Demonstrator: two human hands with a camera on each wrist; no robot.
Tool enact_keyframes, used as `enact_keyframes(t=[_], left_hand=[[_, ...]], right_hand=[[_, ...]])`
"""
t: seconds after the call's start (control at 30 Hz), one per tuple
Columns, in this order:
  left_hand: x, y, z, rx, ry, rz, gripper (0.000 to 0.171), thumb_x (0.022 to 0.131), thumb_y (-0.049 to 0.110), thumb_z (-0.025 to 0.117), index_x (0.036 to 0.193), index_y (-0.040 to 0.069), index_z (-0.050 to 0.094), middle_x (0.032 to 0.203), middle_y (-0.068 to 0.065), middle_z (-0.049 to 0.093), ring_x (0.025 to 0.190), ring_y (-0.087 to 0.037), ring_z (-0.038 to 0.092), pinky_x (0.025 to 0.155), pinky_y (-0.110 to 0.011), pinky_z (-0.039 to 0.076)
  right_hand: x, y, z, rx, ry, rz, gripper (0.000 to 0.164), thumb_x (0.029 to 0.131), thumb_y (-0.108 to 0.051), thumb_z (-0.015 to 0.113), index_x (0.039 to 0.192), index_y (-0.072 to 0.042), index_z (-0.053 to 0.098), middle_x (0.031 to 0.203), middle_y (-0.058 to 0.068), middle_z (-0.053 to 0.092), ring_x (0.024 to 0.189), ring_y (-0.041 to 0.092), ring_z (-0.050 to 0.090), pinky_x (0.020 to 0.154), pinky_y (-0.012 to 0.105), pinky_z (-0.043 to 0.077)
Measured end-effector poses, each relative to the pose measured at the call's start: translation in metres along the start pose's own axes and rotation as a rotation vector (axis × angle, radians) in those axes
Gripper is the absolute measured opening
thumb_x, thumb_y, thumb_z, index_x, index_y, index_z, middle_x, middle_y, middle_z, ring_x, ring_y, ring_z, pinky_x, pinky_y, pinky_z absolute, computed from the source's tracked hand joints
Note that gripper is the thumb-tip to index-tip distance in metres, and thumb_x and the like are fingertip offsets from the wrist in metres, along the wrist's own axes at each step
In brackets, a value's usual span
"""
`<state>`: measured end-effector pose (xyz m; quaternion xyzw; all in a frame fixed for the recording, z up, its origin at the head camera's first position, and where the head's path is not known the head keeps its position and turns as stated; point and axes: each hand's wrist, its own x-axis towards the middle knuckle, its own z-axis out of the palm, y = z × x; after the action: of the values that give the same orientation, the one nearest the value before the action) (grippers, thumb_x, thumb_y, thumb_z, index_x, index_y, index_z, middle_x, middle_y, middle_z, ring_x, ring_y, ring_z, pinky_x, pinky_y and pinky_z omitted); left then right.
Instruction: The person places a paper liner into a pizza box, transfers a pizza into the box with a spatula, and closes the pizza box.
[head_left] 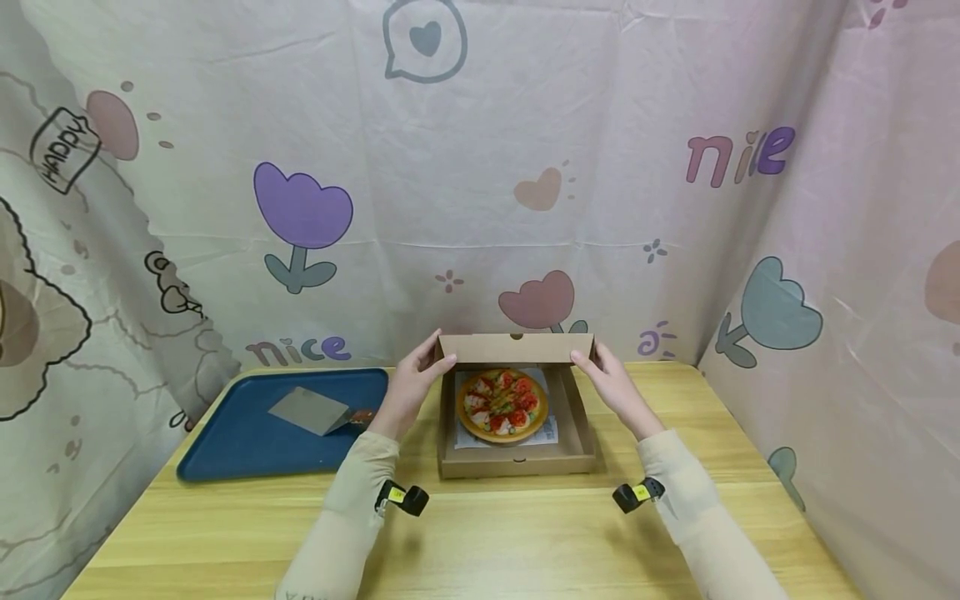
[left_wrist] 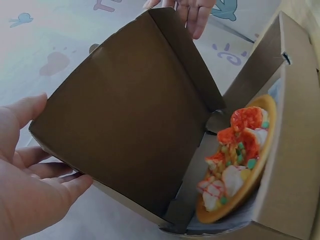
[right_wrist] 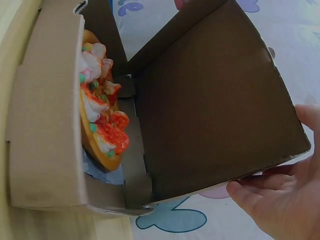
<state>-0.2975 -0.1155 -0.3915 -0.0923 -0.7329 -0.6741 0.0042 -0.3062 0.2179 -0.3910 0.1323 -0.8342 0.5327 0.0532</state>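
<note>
A cardboard pizza box (head_left: 517, 468) stands on the table with its lid (head_left: 517, 348) raised at the back. Inside, a round pizza (head_left: 502, 406) with red and white toppings lies on a printed paper sheet (head_left: 553, 430). The left hand (head_left: 408, 385) grips the lid's left front corner, thumb on one side and fingers on the other, as the left wrist view shows. At the opposite corner the right hand (head_left: 613, 387) holds the lid in the same way. The lid's brown inner face (left_wrist: 125, 110) shows in both wrist views, tilted up over the pizza.
Left of the box lies a blue tray (head_left: 247, 454) bearing a flat metal pizza server (head_left: 309, 410), its handle end partly behind the left forearm. A printed curtain (head_left: 480, 167) hangs behind and beside the wooden table (head_left: 517, 542).
</note>
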Motion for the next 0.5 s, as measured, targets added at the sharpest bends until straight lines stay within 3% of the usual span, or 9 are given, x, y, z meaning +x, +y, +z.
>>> enact_keyframes(t=[0.27,0.5], left_hand=[[-0.01,-0.011,0.003,0.002,-0.012,0.017,0.074,0.092,0.037,0.067,0.154,0.025,0.028,0.164,-0.003,0.017,0.152,-0.024,0.017,0.121,-0.044,0.023],[-0.02,-0.015,0.006,0.012,-0.002,0.028,0.073,0.091,0.033,0.068,0.153,0.021,0.031,0.163,-0.006,0.02,0.151,-0.022,0.019,0.119,-0.038,0.025]], right_hand=[[-0.013,0.011,0.004,-0.032,-0.006,0.009,0.073,0.101,-0.04,0.049,0.151,0.006,0.023,0.154,0.03,0.029,0.143,0.043,0.029,0.118,0.053,0.025],[-0.022,0.019,0.006,-0.018,-0.029,-0.01,0.072,0.101,-0.033,0.053,0.154,0.001,0.018,0.154,0.03,0.029,0.142,0.044,0.031,0.116,0.053,0.028]])
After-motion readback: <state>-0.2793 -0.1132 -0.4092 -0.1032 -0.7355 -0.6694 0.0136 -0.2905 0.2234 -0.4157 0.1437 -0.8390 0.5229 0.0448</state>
